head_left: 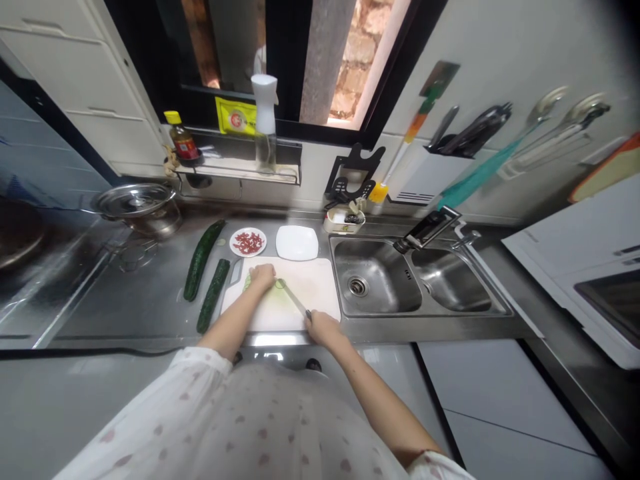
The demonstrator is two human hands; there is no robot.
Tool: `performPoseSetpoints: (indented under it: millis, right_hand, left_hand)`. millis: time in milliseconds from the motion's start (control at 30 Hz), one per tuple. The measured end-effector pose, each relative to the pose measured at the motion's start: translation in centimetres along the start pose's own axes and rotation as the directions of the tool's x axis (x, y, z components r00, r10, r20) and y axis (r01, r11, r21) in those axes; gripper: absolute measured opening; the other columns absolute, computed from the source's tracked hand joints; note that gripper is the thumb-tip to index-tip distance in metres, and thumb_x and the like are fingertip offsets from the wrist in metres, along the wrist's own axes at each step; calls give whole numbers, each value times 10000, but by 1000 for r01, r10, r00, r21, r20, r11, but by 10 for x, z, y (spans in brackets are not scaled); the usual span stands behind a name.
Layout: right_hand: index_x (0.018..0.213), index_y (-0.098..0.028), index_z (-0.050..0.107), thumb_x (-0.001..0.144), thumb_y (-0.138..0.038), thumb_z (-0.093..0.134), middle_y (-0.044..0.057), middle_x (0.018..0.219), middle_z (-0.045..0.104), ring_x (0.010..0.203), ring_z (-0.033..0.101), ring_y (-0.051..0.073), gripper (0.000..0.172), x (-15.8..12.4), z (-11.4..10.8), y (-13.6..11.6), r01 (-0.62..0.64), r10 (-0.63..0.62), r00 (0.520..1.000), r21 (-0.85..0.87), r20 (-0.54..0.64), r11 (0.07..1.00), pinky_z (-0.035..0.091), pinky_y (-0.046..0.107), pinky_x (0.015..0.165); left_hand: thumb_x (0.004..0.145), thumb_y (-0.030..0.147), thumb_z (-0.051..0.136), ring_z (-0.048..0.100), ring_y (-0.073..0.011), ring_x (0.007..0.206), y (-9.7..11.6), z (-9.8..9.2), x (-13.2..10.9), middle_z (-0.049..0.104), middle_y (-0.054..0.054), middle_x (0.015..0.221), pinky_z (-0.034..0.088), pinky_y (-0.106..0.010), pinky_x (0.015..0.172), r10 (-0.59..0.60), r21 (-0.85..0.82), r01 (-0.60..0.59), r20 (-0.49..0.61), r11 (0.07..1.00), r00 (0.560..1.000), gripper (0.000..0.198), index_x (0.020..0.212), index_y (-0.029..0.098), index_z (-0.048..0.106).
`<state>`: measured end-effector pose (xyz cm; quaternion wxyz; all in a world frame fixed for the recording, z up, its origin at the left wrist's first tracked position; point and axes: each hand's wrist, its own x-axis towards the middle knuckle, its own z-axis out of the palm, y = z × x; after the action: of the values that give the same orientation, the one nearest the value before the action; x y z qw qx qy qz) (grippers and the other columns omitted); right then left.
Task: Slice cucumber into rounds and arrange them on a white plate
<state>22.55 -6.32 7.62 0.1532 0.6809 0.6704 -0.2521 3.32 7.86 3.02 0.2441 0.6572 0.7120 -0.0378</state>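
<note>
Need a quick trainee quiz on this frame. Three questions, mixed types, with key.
1. Multiple choice: what is the right hand holding?
A) a spoon
B) a knife
C) a sponge

2. Fill in: as seen in the picture, the round plate with red pieces stands to the ____ of the square white plate.

3. Count: how many long green cucumbers lie on the counter to the left of the cutting board?

Key: 1. B; 2. left; 3. two.
</note>
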Motion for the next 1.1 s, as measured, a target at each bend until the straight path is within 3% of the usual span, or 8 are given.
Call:
performPoseSetpoints:
  millis: [367, 800, 1100]
  right_hand:
    - [1120, -160, 626, 936, -383, 383, 164, 1084, 681, 999, 652, 253, 378, -3, -5, -3, -15, 15, 999, 0, 35, 1000, 469, 321, 769]
    - [1146, -166, 608, 950, -399, 365, 163, 1094, 676, 1036, 637, 255, 390, -18, -3, 9, -38, 38, 997, -7, 62, 999, 461, 323, 789]
    - [1103, -160, 623, 949, -389, 362, 165, 1064, 682, 985, 653, 252, 380, -7, -2, 5, -3, 3, 1000, -6, 19, 1000, 464, 322, 764]
  left_hand:
    - [780, 281, 602, 584, -266, 1086, -1, 1, 0, 678, -99, 1109, 380, -386, 934, 5, -6, -5, -3, 1000, 1000, 209, 974, 219, 647]
    - [756, 281, 641, 581, -265, 1084, 0, 0, 2, 674, -95, 1121, 366, -388, 939, -13, -25, 13, 13, 1000, 1000, 210, 958, 222, 645]
    - [767, 270, 642, 574, -260, 1074, 0, -1, 2, 675, -92, 1082, 365, -394, 949, -9, -32, 10, 26, 999, 1000, 199, 952, 200, 624]
